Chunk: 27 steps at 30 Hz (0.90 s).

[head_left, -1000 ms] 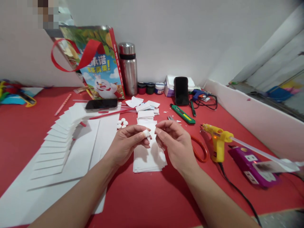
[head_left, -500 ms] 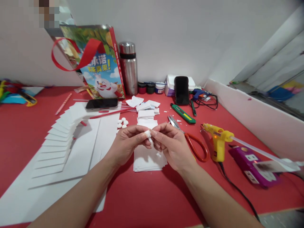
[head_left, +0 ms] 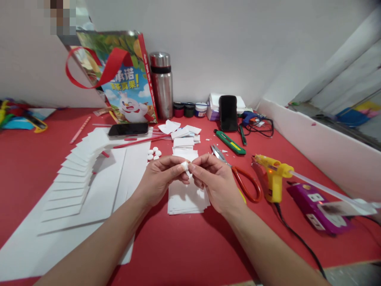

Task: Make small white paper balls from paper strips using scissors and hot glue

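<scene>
Between my fingertips is a small rolled piece of white paper (head_left: 185, 165), held over the table. My left hand (head_left: 163, 176) pinches it with thumb and forefinger. From the other side, the thumb and forefinger of my right hand (head_left: 212, 178) close on its right end. Directly below lies a stack of white paper sheets (head_left: 187, 202). Just behind my left hand sit several small round white pieces (head_left: 154, 153). Folded paper pieces (head_left: 183, 142) lie beyond my fingers. Scissors with red handles (head_left: 247, 184) rest beside my right hand.
At right are a yellow glue gun (head_left: 272, 174), a purple box (head_left: 317, 208) and a green cutter (head_left: 229, 142). At left, a stepped white card model (head_left: 71, 178) stands on white board. Behind are a phone (head_left: 127, 129), steel flask (head_left: 162, 87) and gift bag (head_left: 127, 79).
Both hands stay in nearly the same place with the paper roll. My right fingertips have shifted very slightly on it; the view has moved a touch.
</scene>
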Tool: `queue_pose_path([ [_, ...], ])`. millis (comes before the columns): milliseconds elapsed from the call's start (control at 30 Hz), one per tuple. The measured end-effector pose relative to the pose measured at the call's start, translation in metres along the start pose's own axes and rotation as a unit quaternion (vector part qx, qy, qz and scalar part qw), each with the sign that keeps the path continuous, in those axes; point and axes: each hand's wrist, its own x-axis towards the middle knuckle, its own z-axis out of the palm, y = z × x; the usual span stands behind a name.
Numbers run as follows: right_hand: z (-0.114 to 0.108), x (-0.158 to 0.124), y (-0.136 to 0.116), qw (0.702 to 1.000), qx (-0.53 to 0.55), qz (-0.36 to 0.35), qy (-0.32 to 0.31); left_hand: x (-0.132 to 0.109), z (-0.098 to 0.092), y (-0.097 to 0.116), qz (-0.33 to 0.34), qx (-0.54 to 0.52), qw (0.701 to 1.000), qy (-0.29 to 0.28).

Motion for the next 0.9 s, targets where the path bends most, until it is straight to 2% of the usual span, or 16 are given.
queue_pose_path([
  [200,0.003,-0.003,-0.002,0.994,-0.071,-0.086,0.001,0.002,-0.001,0.000,-0.010,-0.016,0.999,0.026],
  [367,0.001,-0.007,-0.003,0.975,-0.161,-0.149,0.023,0.003,-0.001,0.001,-0.010,-0.011,0.999,0.049],
  [533,0.001,-0.010,-0.005,0.961,-0.220,-0.170,0.003,0.003,0.000,0.003,0.003,-0.012,0.998,0.058],
  [900,0.000,-0.009,-0.001,0.925,-0.299,-0.234,-0.027,0.003,-0.002,0.003,0.009,-0.016,0.999,0.038],
])
